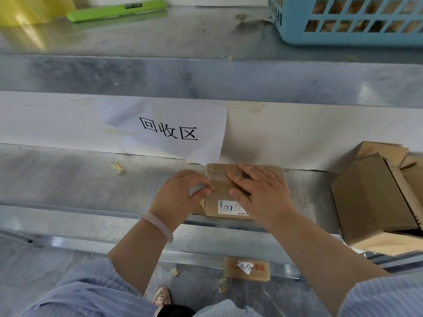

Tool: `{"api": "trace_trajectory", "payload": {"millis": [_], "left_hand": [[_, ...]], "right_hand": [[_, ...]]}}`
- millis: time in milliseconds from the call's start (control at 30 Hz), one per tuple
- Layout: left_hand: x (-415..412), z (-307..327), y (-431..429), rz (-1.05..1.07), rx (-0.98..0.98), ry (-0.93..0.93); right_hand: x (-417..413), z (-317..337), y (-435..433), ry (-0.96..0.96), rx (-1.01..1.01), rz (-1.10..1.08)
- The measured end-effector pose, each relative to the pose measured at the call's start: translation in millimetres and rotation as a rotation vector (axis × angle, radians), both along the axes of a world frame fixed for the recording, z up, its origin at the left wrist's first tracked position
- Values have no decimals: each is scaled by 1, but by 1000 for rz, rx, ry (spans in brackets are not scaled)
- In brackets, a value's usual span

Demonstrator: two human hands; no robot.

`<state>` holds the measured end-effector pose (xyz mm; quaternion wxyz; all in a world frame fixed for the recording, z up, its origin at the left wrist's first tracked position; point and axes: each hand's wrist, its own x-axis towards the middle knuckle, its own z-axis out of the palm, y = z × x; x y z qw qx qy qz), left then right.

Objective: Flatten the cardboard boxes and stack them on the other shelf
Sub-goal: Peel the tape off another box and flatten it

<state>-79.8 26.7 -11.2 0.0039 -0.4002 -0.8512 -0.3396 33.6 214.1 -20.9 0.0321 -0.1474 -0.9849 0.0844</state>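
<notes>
1. Head view: the small brown cardboard box (pixel 223 202) with a white label lies near the grey metal shelf's (pixel 80 179) front edge. The left hand (pixel 180 193) curls round its left end, and the right hand (pixel 258 191) presses flat-fingered on top.
2. To flatten it well, steady the left end and press evenly along the creases.

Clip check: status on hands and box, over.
Left hand grips small box at its left edge; right hand flat on its top. Box on shelf, not yet flat. Bigger boxes to the right, apart.
</notes>
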Motion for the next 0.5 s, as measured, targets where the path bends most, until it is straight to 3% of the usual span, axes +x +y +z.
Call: {"api": "trace_trajectory", "payload": {"millis": [233,433,500], "left_hand": [[-14,11,5,-96,-71,-62],[-7,-3,14,180,63,-239],[-4,-10,17,298,233,-425]], "right_hand": [[2,-2,-1,27,18,-4],[3,-3,-1,56,-2,-14],[5,-3,-1,65,-1,-8]]}}
